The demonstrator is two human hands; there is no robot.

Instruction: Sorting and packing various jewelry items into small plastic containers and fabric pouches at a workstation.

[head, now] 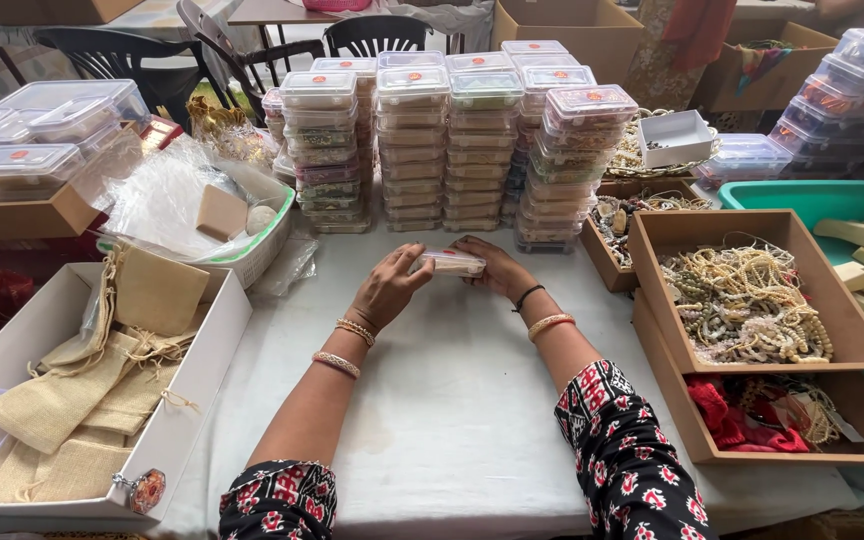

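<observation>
Holding a small clear plastic box [449, 263] between them, both hands met over the white tablecloth [452, 420] near the far middle of the table. The left hand [389, 287] was closed on the box's left end, thumb on top and fingers curled beneath. The right hand [495, 268] was clamped on the right end, its fingers wrapped round the far side. The box was lidded and lay level, just above the cloth; whether it touched the cloth could not be told.

Just beyond the hands rose stacks of filled clear boxes [452, 140], several columns side by side. To the person's left sat a white cardboard tray [207, 370] of burlap drawstring pouches [82, 400], and behind it a pale green basket [262, 245] with crumpled plastic wrap. To the right lay a brown cardboard tray [672, 300] heaped with pale bead necklaces [742, 300], and nearer a second brown tray [672, 400] with red cloth [742, 415] in it. A teal bin [802, 195] with wooden blocks stood at the far right.

Both forearms wore bangles, and the sleeves were black with a red and white print.
</observation>
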